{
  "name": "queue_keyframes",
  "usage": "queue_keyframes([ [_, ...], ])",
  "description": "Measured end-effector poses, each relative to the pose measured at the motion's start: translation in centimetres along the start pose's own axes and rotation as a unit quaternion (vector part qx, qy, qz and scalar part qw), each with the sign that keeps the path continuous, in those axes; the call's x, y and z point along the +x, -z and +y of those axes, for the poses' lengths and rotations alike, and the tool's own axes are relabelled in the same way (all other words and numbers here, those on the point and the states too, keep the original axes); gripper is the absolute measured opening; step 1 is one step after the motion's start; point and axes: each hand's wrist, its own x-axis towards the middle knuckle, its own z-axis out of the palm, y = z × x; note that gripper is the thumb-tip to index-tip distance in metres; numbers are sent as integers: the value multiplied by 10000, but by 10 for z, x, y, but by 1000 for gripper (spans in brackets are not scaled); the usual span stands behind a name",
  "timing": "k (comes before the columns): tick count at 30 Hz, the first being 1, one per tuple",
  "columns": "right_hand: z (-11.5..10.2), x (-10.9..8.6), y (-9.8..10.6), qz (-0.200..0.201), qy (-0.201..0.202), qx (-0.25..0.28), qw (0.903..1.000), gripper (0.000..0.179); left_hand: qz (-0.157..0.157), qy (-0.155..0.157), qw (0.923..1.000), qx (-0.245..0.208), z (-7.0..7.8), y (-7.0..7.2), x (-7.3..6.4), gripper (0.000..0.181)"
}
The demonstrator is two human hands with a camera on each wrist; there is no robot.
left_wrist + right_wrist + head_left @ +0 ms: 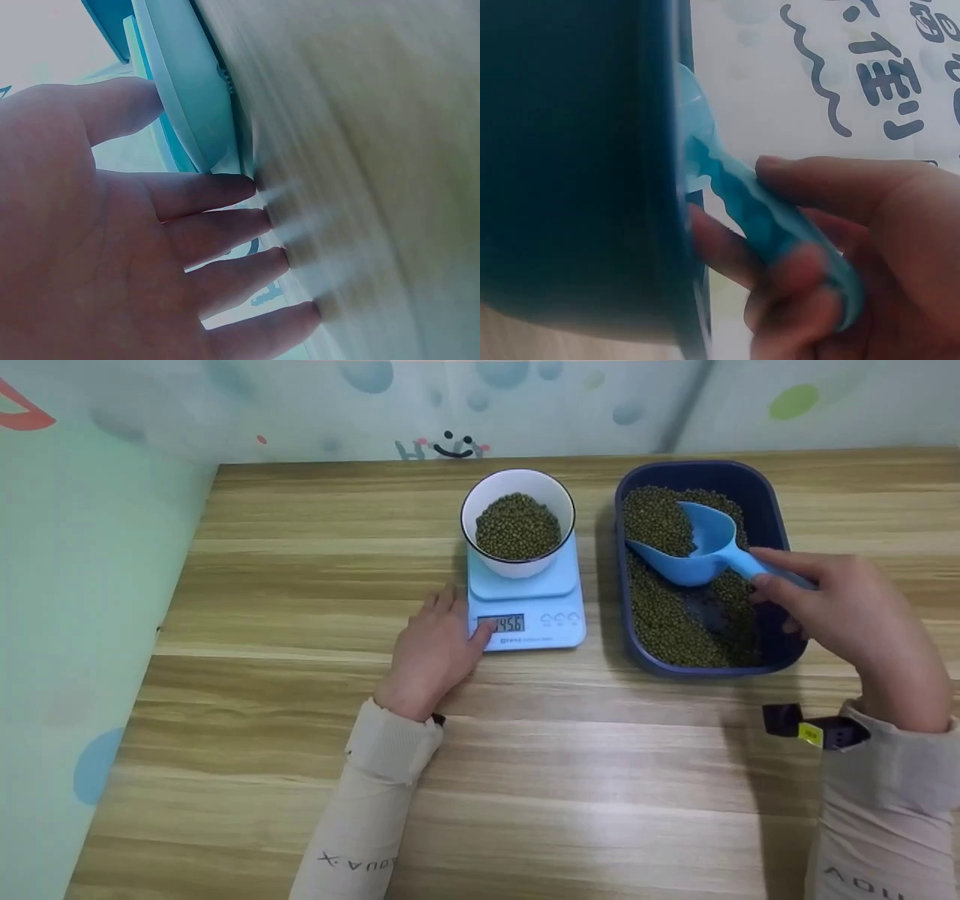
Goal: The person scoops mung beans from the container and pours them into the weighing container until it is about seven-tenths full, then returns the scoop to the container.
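A white bowl (517, 484) of green mung beans stands on a light blue kitchen scale (536, 619) whose display is lit. My left hand (435, 649) lies flat on the table against the scale's (184, 97) left front corner, fingers (217, 191) straight, thumb at the display. To the right, a dark blue tub (757, 484) holds more beans. My right hand (840, 607) pinches the handle of a blue plastic scoop (701, 547), whose empty bowl rests on the beans. In the right wrist view my fingers (802, 274) curl round the scoop handle (757, 210) at the tub wall (577, 165).
The wooden table (525, 780) runs wide in front and to the left. A pale green wall (82, 585) borders the left side, and a patterned wall (450, 405) stands behind. A black wrist device (814, 727) sits at my right sleeve.
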Motion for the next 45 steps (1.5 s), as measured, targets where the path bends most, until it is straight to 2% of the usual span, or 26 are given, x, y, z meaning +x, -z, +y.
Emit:
queue_keyframes([
  [6, -2, 2, -7, 20, 22, -326, 9995, 49, -23, 22, 10000, 39, 1, 0, 1, 65],
  [9, -5, 4, -10, 30, 212, -533, 9983, 42, -54, 26, 10000, 26, 2, 1, 1, 66],
  [14, -5, 7, -12, -270, 445, -269, 9983, 42, -38, 29, 10000, 32, 1, 2, 0, 66],
  [19, -6, 12, -16, -474, 352, 78, 9982, 41, -19, 31, 10000, 46, 1, 2, 0, 66],
  [25, -9, 16, -28, 27, 178, -259, 9995, 32, -21, 31, 10000, 32, 1, 2, 1, 67],
  [31, -8, 17, -39, 680, 446, -788, 9936, 25, -31, 43, 10000, 65, 1, 1, 0, 67],
  [34, -9, 18, -40, 883, 486, -834, 9914, 26, 4, 30, 10000, 60, 1, 1, 1, 67],
  [36, -9, 18, -40, 930, 496, -807, 9911, 26, 31, 11, 10000, 57, 1, 0, 1, 67],
  [45, -8, 13, -30, 666, 461, -679, 9944, 31, 75, 0, 10000, -20, 1, 0, 0, 66],
])
